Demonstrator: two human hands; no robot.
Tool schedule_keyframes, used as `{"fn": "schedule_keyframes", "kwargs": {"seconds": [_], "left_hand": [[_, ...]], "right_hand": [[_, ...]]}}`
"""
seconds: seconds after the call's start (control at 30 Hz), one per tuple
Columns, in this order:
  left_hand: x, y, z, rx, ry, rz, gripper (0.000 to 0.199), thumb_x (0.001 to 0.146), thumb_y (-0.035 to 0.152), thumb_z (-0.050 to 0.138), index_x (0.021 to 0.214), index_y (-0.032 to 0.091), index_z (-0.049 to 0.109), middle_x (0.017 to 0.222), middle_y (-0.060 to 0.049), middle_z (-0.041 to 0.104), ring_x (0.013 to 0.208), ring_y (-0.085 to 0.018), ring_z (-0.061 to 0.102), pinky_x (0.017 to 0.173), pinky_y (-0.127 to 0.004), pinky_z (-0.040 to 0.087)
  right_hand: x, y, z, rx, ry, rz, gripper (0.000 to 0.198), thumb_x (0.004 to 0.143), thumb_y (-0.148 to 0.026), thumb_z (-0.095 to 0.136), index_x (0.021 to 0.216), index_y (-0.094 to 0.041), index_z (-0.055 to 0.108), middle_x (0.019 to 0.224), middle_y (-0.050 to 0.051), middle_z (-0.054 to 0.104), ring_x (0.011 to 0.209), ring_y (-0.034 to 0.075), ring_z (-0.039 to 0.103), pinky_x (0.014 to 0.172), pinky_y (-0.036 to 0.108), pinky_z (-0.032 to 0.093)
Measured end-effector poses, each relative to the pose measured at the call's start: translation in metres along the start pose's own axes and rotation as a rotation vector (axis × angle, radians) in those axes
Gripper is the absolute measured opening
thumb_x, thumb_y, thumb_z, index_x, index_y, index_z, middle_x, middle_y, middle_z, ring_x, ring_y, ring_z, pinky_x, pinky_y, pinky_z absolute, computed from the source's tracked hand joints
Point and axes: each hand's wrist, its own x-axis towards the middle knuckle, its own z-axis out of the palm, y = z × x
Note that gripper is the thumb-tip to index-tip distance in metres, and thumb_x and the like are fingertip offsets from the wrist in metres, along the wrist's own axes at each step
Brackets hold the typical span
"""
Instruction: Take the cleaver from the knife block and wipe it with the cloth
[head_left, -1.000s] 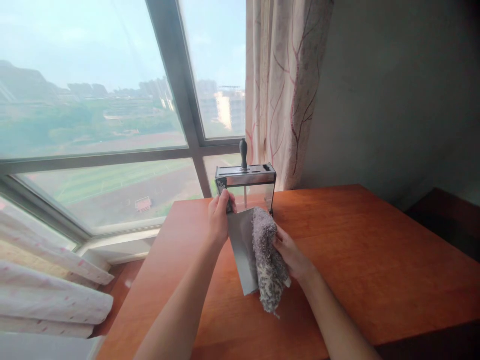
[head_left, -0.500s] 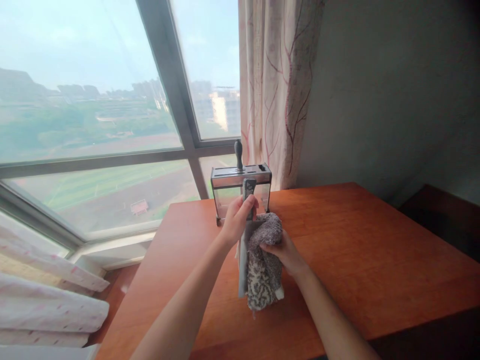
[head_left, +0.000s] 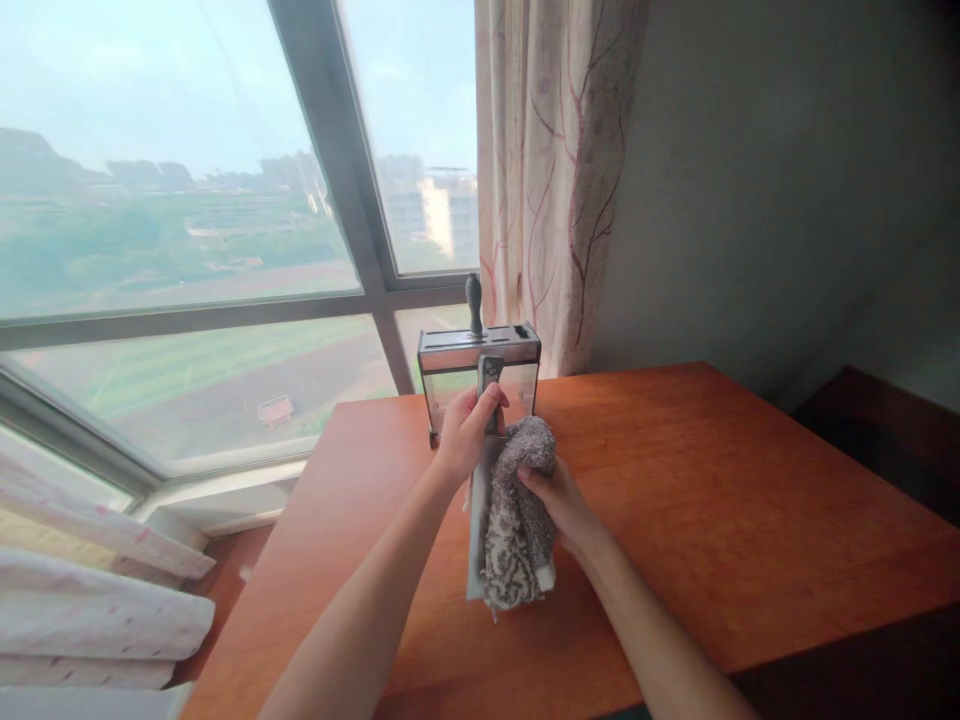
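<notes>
My left hand (head_left: 466, 432) is closed round the dark handle of a kitchen knife (head_left: 477, 545), the handle's end pointing away from me. The knife's broad grey blade hangs toward me above the table. In my right hand (head_left: 561, 498) is a bunched grey-and-white fluffy cloth (head_left: 517, 530), thumb on top. The cloth lies against the right side of the blade and covers part of it. Just behind my hands stands a knife block (head_left: 480, 350) with see-through sides and a metal top. A dark handle (head_left: 474, 303) sticks up from the block.
The reddish-brown wooden table (head_left: 675, 500) spreads under my hands, its far edge near the window frame (head_left: 187, 312). A patterned curtain (head_left: 559, 180) hangs behind the table, and another curtain (head_left: 105, 610) bulges at the lower left. A dark wall (head_left: 765, 200) rises at right.
Both hands, with the knife and cloth, have shifted slightly left and up in view. The cloth stays against the blade. The whole scene has also shifted a little.
</notes>
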Motion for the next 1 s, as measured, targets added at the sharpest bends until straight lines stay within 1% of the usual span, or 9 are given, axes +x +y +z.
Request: {"fn": "schedule_keyframes", "kwargs": {"seconds": [0.17, 0.3, 0.37, 0.47, 0.53, 0.6, 0.7, 0.8, 1.0], "left_hand": [[0.001, 0.004, -0.005, -0.036, 0.03, -0.02, 0.039, 0.088, 0.052, 0.049, 0.074, 0.017, 0.06, 0.053, 0.001, 0.054, 0.051, -0.013, 0.047, 0.051, -0.024, 0.034], [-0.001, 0.009, -0.007, -0.056, 0.073, -0.033, 0.039, 0.085, 0.053, 0.052, 0.073, 0.017, 0.061, 0.052, 0.001, 0.054, 0.049, -0.012, 0.047, 0.048, -0.024, 0.032], [-0.002, 0.011, -0.008, -0.068, 0.072, -0.035, 0.039, 0.085, 0.053, 0.052, 0.073, 0.017, 0.061, 0.052, 0.001, 0.054, 0.049, -0.012, 0.047, 0.047, -0.024, 0.032], [-0.001, 0.014, -0.01, -0.099, 0.061, -0.045, 0.038, 0.087, 0.052, 0.051, 0.074, 0.017, 0.062, 0.052, 0.001, 0.054, 0.049, -0.012, 0.047, 0.047, -0.024, 0.032], [0.0, 0.015, -0.011, -0.128, 0.083, -0.041, 0.038, 0.087, 0.051, 0.05, 0.075, 0.017, 0.061, 0.051, 0.001, 0.052, 0.048, -0.012, 0.046, 0.047, -0.024, 0.032], [0.0, 0.016, -0.011, -0.151, 0.133, -0.021, 0.038, 0.088, 0.051, 0.05, 0.073, 0.017, 0.059, 0.051, 0.001, 0.051, 0.047, -0.011, 0.044, 0.047, -0.023, 0.031], [-0.001, 0.016, -0.01, -0.139, 0.199, 0.019, 0.038, 0.088, 0.05, 0.05, 0.072, 0.017, 0.058, 0.05, 0.002, 0.05, 0.047, -0.011, 0.044, 0.048, -0.023, 0.032], [-0.002, 0.017, -0.009, -0.1, 0.224, 0.052, 0.036, 0.088, 0.049, 0.05, 0.071, 0.017, 0.058, 0.051, 0.002, 0.051, 0.048, -0.011, 0.045, 0.049, -0.023, 0.033], [0.003, 0.018, -0.023, -0.113, 0.28, 0.097, 0.036, 0.088, 0.048, 0.05, 0.073, 0.017, 0.06, 0.052, 0.001, 0.052, 0.048, -0.011, 0.046, 0.049, -0.023, 0.033]], "right_hand": [[-0.002, 0.0, 0.0, 0.01, -0.032, 0.013, 0.041, 0.066, -0.039, 0.08, 0.1, -0.021, 0.065, 0.098, 0.005, 0.072, 0.089, 0.025, 0.066, 0.08, 0.036, 0.05], [-0.003, 0.001, -0.004, 0.041, -0.041, 0.039, 0.045, 0.064, -0.046, 0.08, 0.098, -0.022, 0.064, 0.101, 0.006, 0.071, 0.091, 0.027, 0.065, 0.077, 0.036, 0.05], [-0.003, 0.002, -0.008, 0.062, -0.004, 0.053, 0.047, 0.062, -0.05, 0.081, 0.096, -0.022, 0.064, 0.096, 0.006, 0.072, 0.088, 0.027, 0.065, 0.076, 0.036, 0.05], [-0.002, 0.002, -0.013, 0.154, 0.056, 0.065, 0.046, 0.062, -0.053, 0.079, 0.092, -0.022, 0.064, 0.086, 0.004, 0.071, 0.079, 0.024, 0.065, 0.072, 0.035, 0.05], [-0.003, 0.001, -0.014, 0.216, 0.065, 0.077, 0.045, 0.062, -0.054, 0.078, 0.09, -0.022, 0.064, 0.082, 0.002, 0.07, 0.074, 0.021, 0.064, 0.069, 0.033, 0.049], [-0.004, 0.002, -0.014, 0.228, 0.044, 0.093, 0.045, 0.06, -0.052, 0.08, 0.091, -0.023, 0.064, 0.081, 0.001, 0.07, 0.072, 0.02, 0.064, 0.067, 0.032, 0.05], [-0.006, 0.005, -0.009, 0.169, -0.022, 0.13, 0.044, 0.059, -0.043, 0.084, 0.094, -0.023, 0.064, 0.086, 0.001, 0.071, 0.077, 0.021, 0.065, 0.071, 0.033, 0.05], [-0.006, 0.005, -0.004, 0.085, -0.074, 0.141, 0.041, 0.062, -0.037, 0.083, 0.096, -0.024, 0.064, 0.091, 0.002, 0.071, 0.083, 0.022, 0.066, 0.078, 0.035, 0.05], [-0.004, 0.004, -0.004, -0.023, -0.143, 0.151, 0.035, 0.063, -0.035, 0.083, 0.091, -0.022, 0.067, 0.088, 0.002, 0.071, 0.081, 0.021, 0.065, 0.079, 0.035, 0.049]]}}
